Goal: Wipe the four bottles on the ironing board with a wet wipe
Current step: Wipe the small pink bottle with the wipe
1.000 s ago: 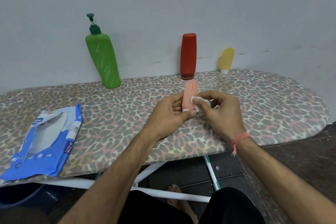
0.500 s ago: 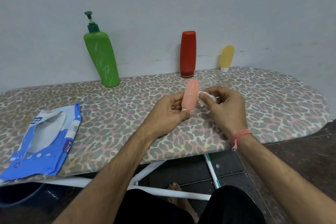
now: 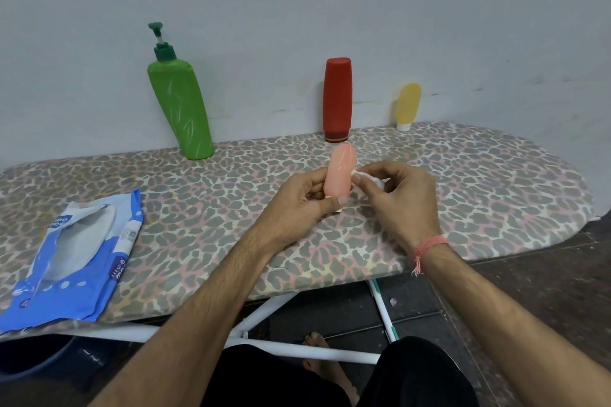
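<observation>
The ironing board, with its leopard-print cover, ran along the pale wall and served as the landmark for everything else. Above the board's middle, the left hand held the small pink bottle upright, fingers curled behind its lower part and the thumb across the front near its base. The bottle's rounded top stood free above the fingers. The right hand sat just right of the bottle, its thumb and fingertips pinching a bunched white wet wipe, which touched the bottle's right side about halfway up. A pink thread bracelet circled the right wrist, over the board's near edge.

At the board's far edge, against the wall, three other bottles stood apart from one another. The green pump bottle stood left of the board's middle, leaning a little to the left in this wide view. The red bottle stood cap-down directly behind the pink one, and the small yellow bottle stood cap-down on its white cap further right.

On the board's left end lay the blue and white wipes packet, flat, with its flap open and its lower corner overhanging the near edge. Under the board the white metal legs crossed above a dark floor, where a bare foot showed
</observation>
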